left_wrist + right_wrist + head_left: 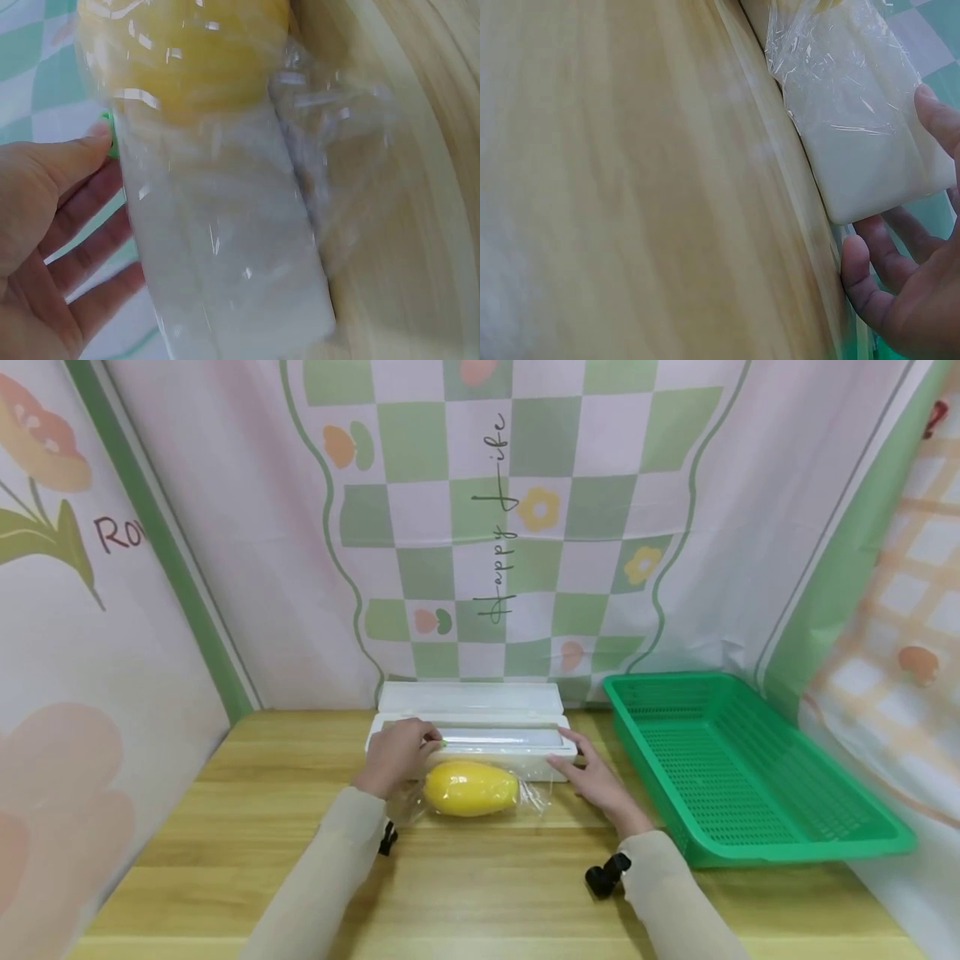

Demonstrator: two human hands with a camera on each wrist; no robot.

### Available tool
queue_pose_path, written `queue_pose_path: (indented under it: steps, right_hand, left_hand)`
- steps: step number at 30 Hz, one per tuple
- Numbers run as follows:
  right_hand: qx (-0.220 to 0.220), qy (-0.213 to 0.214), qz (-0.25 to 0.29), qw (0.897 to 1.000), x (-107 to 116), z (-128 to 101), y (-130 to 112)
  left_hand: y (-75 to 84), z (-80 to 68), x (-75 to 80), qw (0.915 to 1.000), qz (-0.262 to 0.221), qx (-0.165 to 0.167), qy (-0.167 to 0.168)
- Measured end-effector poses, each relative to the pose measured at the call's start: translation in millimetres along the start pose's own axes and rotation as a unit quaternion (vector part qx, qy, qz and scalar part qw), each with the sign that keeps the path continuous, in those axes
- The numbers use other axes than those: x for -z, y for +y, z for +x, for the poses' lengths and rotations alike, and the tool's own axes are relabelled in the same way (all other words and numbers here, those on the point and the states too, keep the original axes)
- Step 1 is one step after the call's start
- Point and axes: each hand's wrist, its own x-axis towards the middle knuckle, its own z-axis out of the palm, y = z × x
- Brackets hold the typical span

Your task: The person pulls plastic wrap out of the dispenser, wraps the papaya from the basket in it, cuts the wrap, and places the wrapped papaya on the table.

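A white cling film dispenser lies lengthwise at the back of the table, its lid raised behind it. My left hand is at its left part, thumb and fingertips pinching the small green slide cutter on the edge. The right hand grips the right end of the dispenser, thumb on the front side and fingers around the end. Just in front sits a yellow oblong fruit, covered in clear cling film that stretches over the dispenser's front and bunches at both sides.
A green slotted plastic basket stands to the right, beside the right forearm. Printed cloth hangs behind and on both sides of the wooden table. Small black wrist cameras are strapped at the sleeves.
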Motion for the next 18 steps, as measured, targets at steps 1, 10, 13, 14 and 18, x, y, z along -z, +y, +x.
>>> queue_pose_path:
  steps: [1,10,13,14,18]
  right_hand:
    - [0.001,0.000,0.001,1.000,0.5,-0.3,-0.6]
    - [0.006,-0.002,-0.006,1.000,3.5,2.1,-1.0]
    - [0.005,-0.004,-0.005,1.000,2.2,1.6,-1.3]
    - [0.004,-0.004,-0.005,1.000,1.8,1.5,-1.3]
    - [0.003,-0.006,-0.004,1.000,0.3,1.4,-0.7]
  left_hand:
    - [-2.6,-1.1,1.2,0.9999,-0.010,-0.005,0.004]
    - [-23.5,-7.8,7.3,0.9983,-0.045,-0.033,0.019]
    - [-25.6,-9.7,8.3,0.9992,-0.031,-0.020,0.016]
    - [-26.1,-10.4,8.8,0.9995,-0.027,-0.014,0.013]
    - [-27.7,-13.6,10.5,0.9998,-0.015,0.001,0.008]
